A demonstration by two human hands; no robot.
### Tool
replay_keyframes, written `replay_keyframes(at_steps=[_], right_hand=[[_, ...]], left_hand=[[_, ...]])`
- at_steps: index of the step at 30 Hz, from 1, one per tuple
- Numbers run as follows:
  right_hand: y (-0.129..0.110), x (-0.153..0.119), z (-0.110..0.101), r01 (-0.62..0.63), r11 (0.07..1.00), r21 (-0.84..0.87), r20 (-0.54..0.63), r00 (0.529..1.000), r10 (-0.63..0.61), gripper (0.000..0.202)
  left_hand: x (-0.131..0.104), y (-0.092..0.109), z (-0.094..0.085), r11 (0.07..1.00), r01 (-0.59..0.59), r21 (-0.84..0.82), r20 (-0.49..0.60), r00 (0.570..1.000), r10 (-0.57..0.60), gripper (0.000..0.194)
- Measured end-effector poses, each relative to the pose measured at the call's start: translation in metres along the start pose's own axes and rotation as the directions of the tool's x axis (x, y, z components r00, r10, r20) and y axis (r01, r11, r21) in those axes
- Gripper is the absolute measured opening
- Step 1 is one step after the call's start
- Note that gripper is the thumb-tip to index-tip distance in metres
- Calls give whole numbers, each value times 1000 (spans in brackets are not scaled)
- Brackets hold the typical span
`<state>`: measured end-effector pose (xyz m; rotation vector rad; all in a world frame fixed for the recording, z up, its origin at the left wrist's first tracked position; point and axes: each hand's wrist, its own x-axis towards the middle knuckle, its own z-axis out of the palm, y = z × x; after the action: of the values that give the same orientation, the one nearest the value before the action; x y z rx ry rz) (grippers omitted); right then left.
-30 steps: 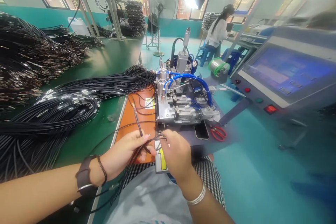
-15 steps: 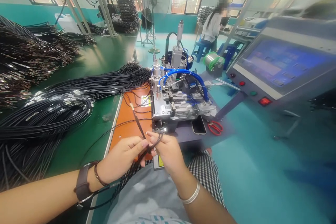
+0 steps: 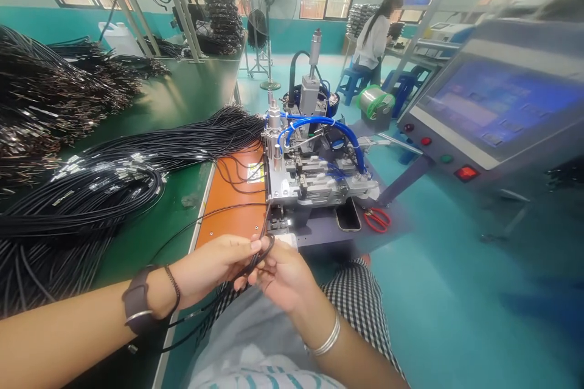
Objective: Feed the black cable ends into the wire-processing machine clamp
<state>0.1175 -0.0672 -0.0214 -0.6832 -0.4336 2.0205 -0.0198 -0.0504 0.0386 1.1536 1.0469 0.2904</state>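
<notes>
A thin black cable [image 3: 258, 259] is bent into a small loop between my hands, just in front of the machine. My left hand [image 3: 219, 264] pinches it between thumb and fingers. Close against it, my right hand [image 3: 288, 275] has its fingers curled round the looped part. One strand rises from the fingers toward the machine's near edge, and other lengths hang below my left wrist. Behind the hands stands a bench machine [image 3: 314, 185] with blue air hoses [image 3: 319, 121]. Its orange base plate [image 3: 228, 219] lies beyond my left hand.
A large bundle of black cables [image 3: 150, 152] covers the green table [image 3: 177, 213] at left. A phone [image 3: 348, 216] and red-handled pliers [image 3: 377, 219] lie right of the machine. A control screen [image 3: 493, 100] stands at right. Farther back, a person [image 3: 371, 42] sits by a solder-like wire spool [image 3: 375, 102].
The cable end that pointed up and left above my hands has swung upright toward the machine, its tip no longer distinct. The loop at my right fingers has become smaller.
</notes>
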Motion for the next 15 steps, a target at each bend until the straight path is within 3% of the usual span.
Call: replay_keyframes(at_steps=[3, 6, 9, 11, 13, 15], right_hand=[[-7, 0, 1, 40, 993, -108, -51, 998, -46, 32], [-15, -2, 5, 59, 952, -301, -56, 995, -80, 22], [-17, -6, 7, 74, 846, -528, -44, 992, -114, 16], [-18, -8, 7, 101, 775, -624, -47, 985, -167, 13], [-17, -9, 6, 124, 732, -670, -49, 976, -210, 11], [-15, -10, 5, 154, 707, -690, -35, 969, -245, 13]], left_hand=[[-1, -8, -1, 993, -65, 98, -116, 990, 76, 45], [-6, -12, -4, 923, -112, 369, -261, 940, 218, 39], [-12, -11, -9, 718, -96, 689, -223, 915, 337, 35], [-15, -13, -10, 607, -123, 785, -139, 920, 367, 24], [-17, -16, -10, 583, -157, 797, -117, 907, 404, 20], [-17, -19, -8, 675, -174, 717, -170, 896, 411, 19]])
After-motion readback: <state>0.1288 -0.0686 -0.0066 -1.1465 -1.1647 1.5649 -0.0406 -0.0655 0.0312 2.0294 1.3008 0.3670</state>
